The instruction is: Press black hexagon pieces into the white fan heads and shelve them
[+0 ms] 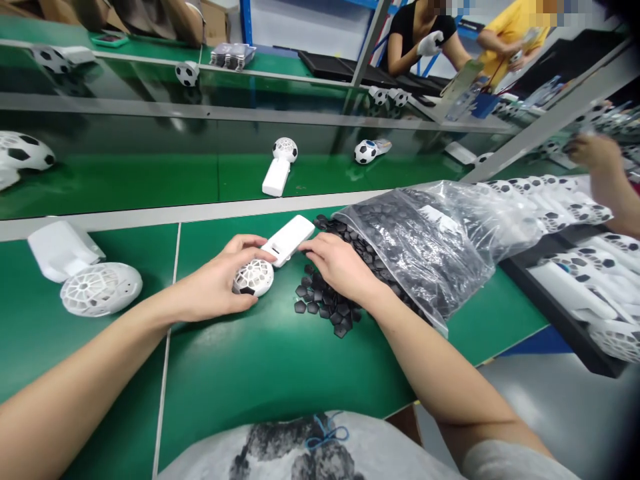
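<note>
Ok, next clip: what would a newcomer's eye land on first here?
Most striking is the clear plastic bag of black pentagon pieces, which spill into a loose pile on the green workbench at centre right. Left of the pile, the left hand grips a white lattice ball on a white handle, while the right hand lies flat over the pile.

You're cupping white lattice-ball device (253,277) in left hand (217,280), handle tilting up-right; right hand (340,267) is resting on loose black pentagon pieces (313,297) spilling from clear plastic bag (415,257), fingers just beside handle.
</note>
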Action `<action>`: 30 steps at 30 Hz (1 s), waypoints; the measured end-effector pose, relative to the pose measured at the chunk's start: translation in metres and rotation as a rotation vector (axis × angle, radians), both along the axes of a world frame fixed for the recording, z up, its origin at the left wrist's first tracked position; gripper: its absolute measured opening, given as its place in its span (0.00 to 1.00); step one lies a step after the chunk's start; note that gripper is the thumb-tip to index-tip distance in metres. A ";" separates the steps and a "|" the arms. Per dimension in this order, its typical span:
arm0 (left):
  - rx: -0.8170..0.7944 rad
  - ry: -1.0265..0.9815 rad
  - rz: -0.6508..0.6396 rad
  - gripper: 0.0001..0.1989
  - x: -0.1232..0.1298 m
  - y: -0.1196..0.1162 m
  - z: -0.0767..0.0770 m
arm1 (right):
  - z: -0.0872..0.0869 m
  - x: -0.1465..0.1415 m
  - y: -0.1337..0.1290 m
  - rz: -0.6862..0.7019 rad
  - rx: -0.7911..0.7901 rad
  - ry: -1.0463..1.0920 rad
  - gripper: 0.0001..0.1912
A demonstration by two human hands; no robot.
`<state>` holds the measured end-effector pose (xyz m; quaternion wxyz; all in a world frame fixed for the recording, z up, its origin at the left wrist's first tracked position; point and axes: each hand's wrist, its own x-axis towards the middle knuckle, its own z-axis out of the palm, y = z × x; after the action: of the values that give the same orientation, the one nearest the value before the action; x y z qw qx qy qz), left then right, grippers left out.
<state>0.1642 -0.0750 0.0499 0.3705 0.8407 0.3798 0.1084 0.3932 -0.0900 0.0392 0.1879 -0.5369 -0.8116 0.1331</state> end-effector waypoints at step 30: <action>0.072 0.004 0.217 0.23 0.012 -0.014 -0.006 | -0.015 -0.037 -0.017 0.044 -0.397 0.660 0.03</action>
<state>0.1758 -0.0885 0.0441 0.3255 0.8076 0.4652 0.1595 0.3559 -0.1067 0.0244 0.3284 -0.4734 -0.6774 0.4573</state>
